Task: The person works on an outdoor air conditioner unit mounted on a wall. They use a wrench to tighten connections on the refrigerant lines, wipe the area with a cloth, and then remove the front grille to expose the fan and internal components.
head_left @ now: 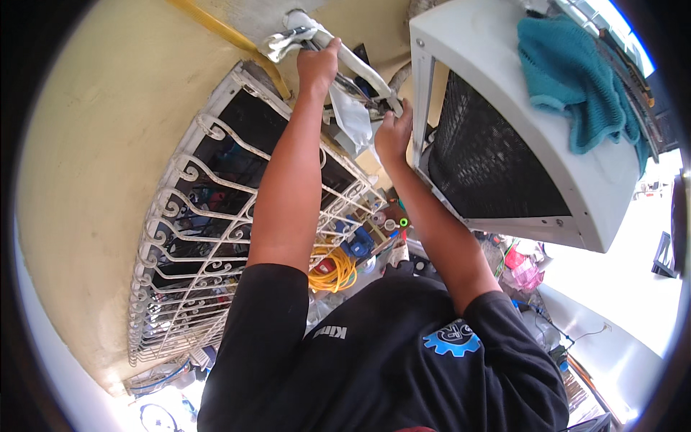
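Note:
A white-wrapped pipe (366,70) comes out of the wall at the top and slants down toward a white outdoor air-conditioner unit (497,54). My left hand (319,66) is closed near its wall end, around a bundle of loose white wrap and dark line. Lower down, by the unit's corner, my right hand (394,135) is closed at the pipe's other end, thumb up; its fingers are partly hidden. Between my hands hangs a loose strip of white wrap (351,121). Some dark lines show behind it.
A teal cloth (576,75) lies on the unit. To the left, a white scrolled window grille (198,191) juts from the yellow wall (93,180). A yellow pipe (219,30) runs above it. Far below are a coiled yellow hose (335,272) and clutter.

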Demonstrator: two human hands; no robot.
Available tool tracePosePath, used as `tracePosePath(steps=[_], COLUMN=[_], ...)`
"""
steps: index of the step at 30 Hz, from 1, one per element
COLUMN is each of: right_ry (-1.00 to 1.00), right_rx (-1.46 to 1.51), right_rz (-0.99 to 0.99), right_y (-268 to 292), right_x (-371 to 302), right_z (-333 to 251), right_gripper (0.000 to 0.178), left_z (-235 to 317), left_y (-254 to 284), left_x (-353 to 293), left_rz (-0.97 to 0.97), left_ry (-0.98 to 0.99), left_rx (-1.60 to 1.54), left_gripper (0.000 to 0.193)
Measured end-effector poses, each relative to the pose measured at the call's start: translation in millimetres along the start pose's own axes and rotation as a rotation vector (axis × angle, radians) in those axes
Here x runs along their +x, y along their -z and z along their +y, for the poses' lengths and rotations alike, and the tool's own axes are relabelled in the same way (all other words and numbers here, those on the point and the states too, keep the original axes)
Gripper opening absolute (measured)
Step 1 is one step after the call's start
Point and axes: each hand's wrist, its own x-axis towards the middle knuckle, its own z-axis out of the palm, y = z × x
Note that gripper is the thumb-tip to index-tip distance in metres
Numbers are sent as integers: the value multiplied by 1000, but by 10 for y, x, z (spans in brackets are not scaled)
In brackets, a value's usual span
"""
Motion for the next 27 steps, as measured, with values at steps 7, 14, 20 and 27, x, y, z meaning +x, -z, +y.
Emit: tracePosePath(steps=[7,14,20,27], right_ry=[197,168,240,401], right_rx=[-138,-341,-498,-422], right_rz=[24,-52,242,239], right_y=[-202,-193,-188,-317], right_x=[501,727,758,967], right_z=[692,688,672,823], right_gripper=[45,43,35,36], left_z=[-143,-224,-168,-203], left_y=[-79,-104,-89,-105], left_x=[210,225,181,151], left_rz=[51,69,55,93], left_ry=[-80,-175,-131,-209], left_rx=[50,-64,-59,-194], left_gripper=[77,64,62,66])
